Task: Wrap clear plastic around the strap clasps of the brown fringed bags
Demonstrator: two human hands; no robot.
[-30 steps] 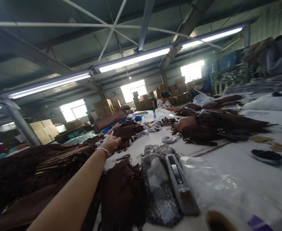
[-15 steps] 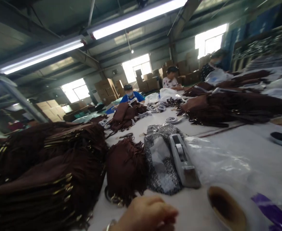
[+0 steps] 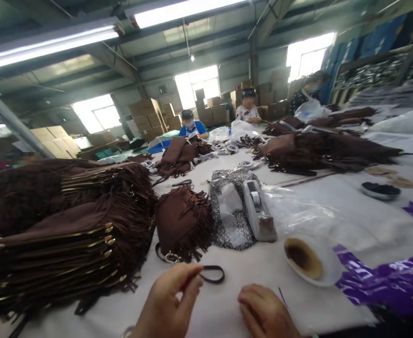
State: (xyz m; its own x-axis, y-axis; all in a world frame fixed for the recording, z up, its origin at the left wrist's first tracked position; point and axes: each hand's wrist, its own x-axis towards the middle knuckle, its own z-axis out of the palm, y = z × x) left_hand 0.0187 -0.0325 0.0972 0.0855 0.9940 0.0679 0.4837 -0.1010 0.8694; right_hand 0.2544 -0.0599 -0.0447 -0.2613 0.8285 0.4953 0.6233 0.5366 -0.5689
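My left hand (image 3: pixel 169 303) is low at the front edge of the white table (image 3: pixel 350 220), fingers pinched on a thin dark strap (image 3: pixel 211 274) that loops out to the right of my fingertips. My right hand (image 3: pixel 264 312) rests beside it on the table, fingers curled, nothing seen in it. Just beyond the strap lies a brown fringed bag (image 3: pixel 183 223) with a metal ring (image 3: pixel 171 257) at its near edge.
A tall stack of brown fringed bags (image 3: pixel 65 225) fills the left. A grey tape dispenser (image 3: pixel 257 211) lies on a patterned pouch (image 3: pixel 229 211). A tape roll (image 3: pixel 307 258), purple tape (image 3: pixel 385 274) and clear plastic bags (image 3: pixel 298 209) lie right. Other people sit at the far end.
My left arm pulled back from the far bag pile to the near table edge and now pinches a strap. My right hand came into view. The camera tilted down.
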